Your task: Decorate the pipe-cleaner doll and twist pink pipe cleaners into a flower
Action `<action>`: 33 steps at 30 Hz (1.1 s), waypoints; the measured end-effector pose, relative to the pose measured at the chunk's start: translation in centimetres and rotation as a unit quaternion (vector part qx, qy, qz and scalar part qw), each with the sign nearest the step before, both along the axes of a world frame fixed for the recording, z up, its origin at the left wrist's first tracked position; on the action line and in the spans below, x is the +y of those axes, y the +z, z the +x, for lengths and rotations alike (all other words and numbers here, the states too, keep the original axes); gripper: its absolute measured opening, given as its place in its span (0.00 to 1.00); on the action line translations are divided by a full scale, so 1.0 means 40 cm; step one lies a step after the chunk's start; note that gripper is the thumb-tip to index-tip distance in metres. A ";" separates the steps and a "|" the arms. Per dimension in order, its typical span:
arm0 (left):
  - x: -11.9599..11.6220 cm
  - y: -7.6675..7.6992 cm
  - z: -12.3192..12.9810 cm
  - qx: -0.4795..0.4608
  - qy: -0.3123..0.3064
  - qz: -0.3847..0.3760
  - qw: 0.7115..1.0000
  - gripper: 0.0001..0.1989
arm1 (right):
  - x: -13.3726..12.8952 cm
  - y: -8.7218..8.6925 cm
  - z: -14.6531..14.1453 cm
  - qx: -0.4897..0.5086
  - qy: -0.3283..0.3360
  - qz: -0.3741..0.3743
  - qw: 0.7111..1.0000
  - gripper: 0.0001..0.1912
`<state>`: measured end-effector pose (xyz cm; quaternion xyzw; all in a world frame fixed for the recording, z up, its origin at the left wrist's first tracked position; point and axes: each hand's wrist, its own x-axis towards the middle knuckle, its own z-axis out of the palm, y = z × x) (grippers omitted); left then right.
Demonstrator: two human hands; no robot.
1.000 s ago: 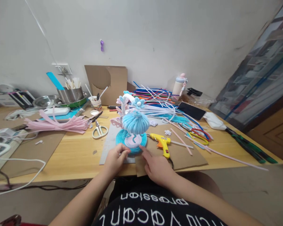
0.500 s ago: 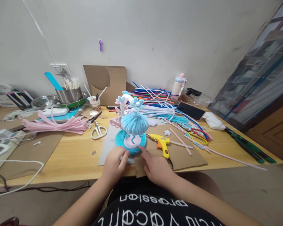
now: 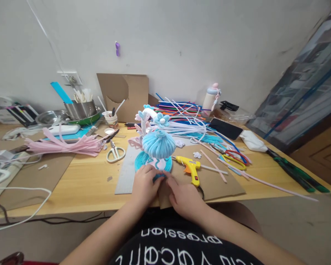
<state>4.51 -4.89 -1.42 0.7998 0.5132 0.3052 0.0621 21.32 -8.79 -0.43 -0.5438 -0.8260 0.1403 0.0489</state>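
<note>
A pipe-cleaner lamp-shaped craft stands upright near the table's front edge, with a pleated light-blue shade (image 3: 158,144), a curved white stem and a blue-and-white flower (image 3: 161,120) on top. Its round base (image 3: 167,165) is blue with a pale pink centre and dark teal squiggles. My left hand (image 3: 146,185) lies over the front left of this base, fingers bent and closed on its rim. Close beside it, my right hand (image 3: 185,197) has its thumb and forefinger pinched at the front of the same rim. The fingers hide the front of the base.
A yellow glue gun (image 3: 190,169) lies on cardboard right of the craft. White-handled scissors (image 3: 116,153) and a bundle of pink strips (image 3: 66,142) are to the left. Loose coloured pipe cleaners (image 3: 179,109) spread behind. A phone (image 3: 226,129) and green-black pliers-like handles (image 3: 295,171) lie right.
My left hand has moved right and forward along the base's front rim, closer to my right hand. The right hand stays nearly in place.
</note>
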 end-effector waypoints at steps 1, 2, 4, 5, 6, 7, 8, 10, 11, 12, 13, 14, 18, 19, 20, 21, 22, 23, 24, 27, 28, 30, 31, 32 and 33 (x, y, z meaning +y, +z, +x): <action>0.003 0.002 0.005 0.005 0.006 -0.004 1.000 0.03 | 0.000 0.001 0.000 0.000 0.001 0.001 1.000 0.32; 0.004 0.003 0.008 0.009 0.010 -0.008 1.000 0.03 | 0.000 0.001 0.001 0.001 0.003 0.000 1.000 0.31; 0.003 0.001 0.010 0.006 0.013 -0.013 1.000 0.04 | 0.000 0.001 0.002 0.002 0.005 -0.004 1.000 0.32; 0.001 -0.001 0.008 0.000 0.008 -0.017 1.000 0.05 | 0.000 0.000 0.003 0.002 0.005 -0.004 1.000 0.32; -0.003 -0.003 0.004 -0.010 -0.003 -0.025 1.000 0.05 | 0.001 0.000 0.004 0.004 0.006 -0.003 1.000 0.32; -0.007 -0.006 -0.002 -0.021 -0.019 -0.037 0.999 0.06 | 0.001 -0.001 0.005 0.005 0.009 -0.002 1.000 0.31; -0.013 -0.009 -0.009 -0.033 -0.037 -0.053 0.997 0.06 | 0.002 -0.001 0.006 0.007 0.012 0.002 1.000 0.31; -0.027 -0.015 -0.026 -0.056 -0.058 -0.092 0.993 0.07 | 0.002 0.000 0.006 0.012 0.016 0.007 1.000 0.30; -0.035 -0.017 -0.035 -0.066 -0.048 -0.110 0.991 0.07 | 0.003 0.000 0.006 0.014 0.017 0.007 1.000 0.29; -0.041 -0.019 -0.043 -0.076 -0.028 -0.124 0.989 0.07 | 0.003 0.001 0.006 0.016 0.018 0.005 1.000 0.29; -0.046 -0.020 -0.051 -0.083 -0.008 -0.134 0.987 0.08 | 0.003 0.002 0.006 0.018 0.017 0.002 1.000 0.28; -0.048 -0.020 -0.057 -0.087 0.008 -0.139 0.986 0.09 | 0.003 0.002 0.005 0.019 0.016 -0.001 1.000 0.28; -0.037 -0.008 -0.067 -0.078 0.000 -0.105 0.991 0.16 | 0.004 0.000 0.001 0.025 0.017 0.000 1.000 0.28; -0.030 -0.004 -0.066 -0.069 -0.013 -0.089 0.993 0.15 | 0.004 -0.002 -0.001 0.023 0.016 0.001 1.000 0.27; -0.023 0.000 -0.063 -0.058 -0.024 -0.073 0.995 0.13 | 0.005 -0.004 -0.002 0.018 0.015 0.000 1.000 0.27; -0.016 0.003 -0.060 -0.045 -0.033 -0.054 0.997 0.11 | 0.005 -0.006 -0.003 0.011 0.014 -0.001 1.000 0.27; -0.010 0.005 -0.057 -0.031 -0.037 -0.035 0.998 0.08 | 0.006 -0.008 -0.003 0.004 0.014 -0.003 1.000 0.27; -0.005 0.006 -0.054 -0.016 -0.034 -0.016 0.999 0.07 | 0.007 -0.009 -0.004 -0.001 0.015 -0.004 1.000 0.27; -0.002 0.006 -0.052 0.000 -0.027 0.001 1.000 0.08 | 0.008 -0.011 -0.004 -0.003 0.016 -0.006 1.000 0.27; -0.006 0.002 -0.047 0.054 0.001 0.030 0.998 0.10 | 0.009 -0.011 -0.003 -0.005 0.018 -0.010 1.000 0.26; -0.010 0.000 -0.047 0.070 0.008 0.036 0.997 0.10 | 0.009 -0.011 -0.003 -0.006 0.018 -0.011 1.000 0.25; -0.019 -0.003 -0.047 0.092 0.010 0.045 0.995 0.12 | 0.009 -0.009 -0.002 -0.012 0.018 -0.011 1.000 0.24; -0.023 -0.005 -0.047 0.097 0.007 0.047 0.994 0.13 | 0.009 -0.008 -0.002 -0.014 0.019 -0.009 1.000 0.24; -0.024 -0.007 -0.047 0.095 0.004 0.047 0.994 0.14 | 0.009 -0.007 -0.002 -0.015 0.019 -0.008 1.000 0.23; -0.024 -0.009 -0.046 0.087 0.002 0.042 0.995 0.13 | 0.009 -0.007 -0.002 -0.015 0.019 -0.007 1.000 0.22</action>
